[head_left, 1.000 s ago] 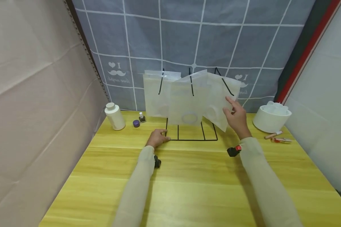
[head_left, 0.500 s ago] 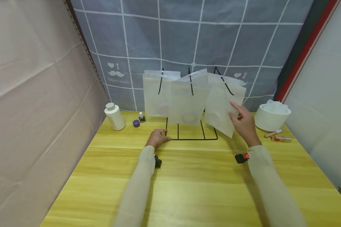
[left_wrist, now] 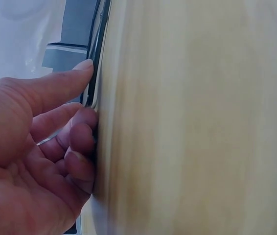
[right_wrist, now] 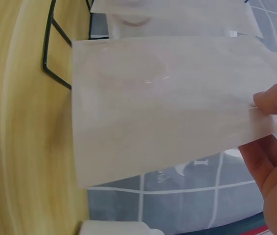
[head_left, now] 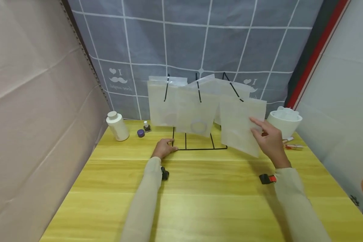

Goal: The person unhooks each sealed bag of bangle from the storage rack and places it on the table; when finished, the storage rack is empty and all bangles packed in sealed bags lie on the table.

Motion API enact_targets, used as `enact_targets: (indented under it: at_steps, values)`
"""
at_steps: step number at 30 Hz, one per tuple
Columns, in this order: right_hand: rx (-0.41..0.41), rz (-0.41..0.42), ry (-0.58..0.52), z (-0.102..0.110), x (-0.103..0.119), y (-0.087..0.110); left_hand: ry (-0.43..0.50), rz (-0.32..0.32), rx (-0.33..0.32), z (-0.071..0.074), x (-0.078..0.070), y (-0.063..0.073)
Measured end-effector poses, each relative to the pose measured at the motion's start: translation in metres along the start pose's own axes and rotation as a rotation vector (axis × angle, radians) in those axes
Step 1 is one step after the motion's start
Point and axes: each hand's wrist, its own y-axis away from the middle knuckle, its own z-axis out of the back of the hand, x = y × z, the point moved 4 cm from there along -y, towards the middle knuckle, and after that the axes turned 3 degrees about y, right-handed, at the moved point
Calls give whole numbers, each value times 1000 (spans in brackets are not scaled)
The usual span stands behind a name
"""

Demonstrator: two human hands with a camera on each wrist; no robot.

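A black wire rack [head_left: 202, 149] stands on the table, with frosted plastic bags hanging on its three prongs. My left hand [head_left: 163, 148] holds the front left corner of its base; in the left wrist view the thumb presses the black bar [left_wrist: 98, 54] and the other fingers curl beside it. My right hand [head_left: 270, 143] pinches the right edge of a frosted plastic bag [right_wrist: 153, 103] between thumb and fingers. That bag's top edge is at the tip of the right prong; whether it is clear of it, I cannot tell. Another bag [head_left: 234, 88] hangs behind it.
On the left stand a white bottle [head_left: 118, 127], a purple cap [head_left: 140, 133] and a small dark bottle with white cap [head_left: 147, 127]. At right are a white round container [head_left: 285, 122] and small red-and-tan items [head_left: 294, 147]. A grey grid curtain [head_left: 184, 43] hangs behind.
My right hand has moved right, down and toward me, drawing the front bag along the right prong to its tip. The left hand has stayed on the rack's corner.
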Motion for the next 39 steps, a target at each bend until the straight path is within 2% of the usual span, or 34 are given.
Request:
enact_targets:
  at_steps: [4, 7, 9, 11, 13, 16, 17, 19, 20, 22, 25, 29, 39]
  values:
    - [-14, 71, 43, 24, 10, 3, 2, -6, 3, 0, -1, 0]
    - [-20, 83, 28, 49, 16, 11, -3, -7, 6, 0, -1, 0]
    - [-4, 60, -36, 68, 13, 19, -1, -7, 9, 0, -1, 0]
    - [62, -72, -102, 87, -1, 30, -5, -10, 13, 1, 0, 1]
    - [188, -280, -119, 102, -27, 42, -6, -13, 10, 3, 0, 1]
    - [510, -593, -32, 113, -77, 68, 0, -8, 0, 5, 0, 1]
    - [623, -641, 15, 115, -93, 78, 1, -4, -1, 6, 1, 1]
    - [799, -652, 82, 115, -122, 96, 8, 6, 2, 6, 2, 1]
    - [862, -650, 98, 115, -134, 104, 9, 9, 6, 5, 3, 0]
    - [923, -633, 148, 116, -154, 118, 10, 10, 14, 4, 3, 0]
    - [935, -600, 200, 119, -172, 127, 9, 4, 18, 1, 3, -2]
    - [912, -587, 254, 122, -184, 128, 3, 2, 12, -1, 4, -3]
    - [873, -620, 281, 124, -194, 129, -26, -3, 9, -1, 4, -3]
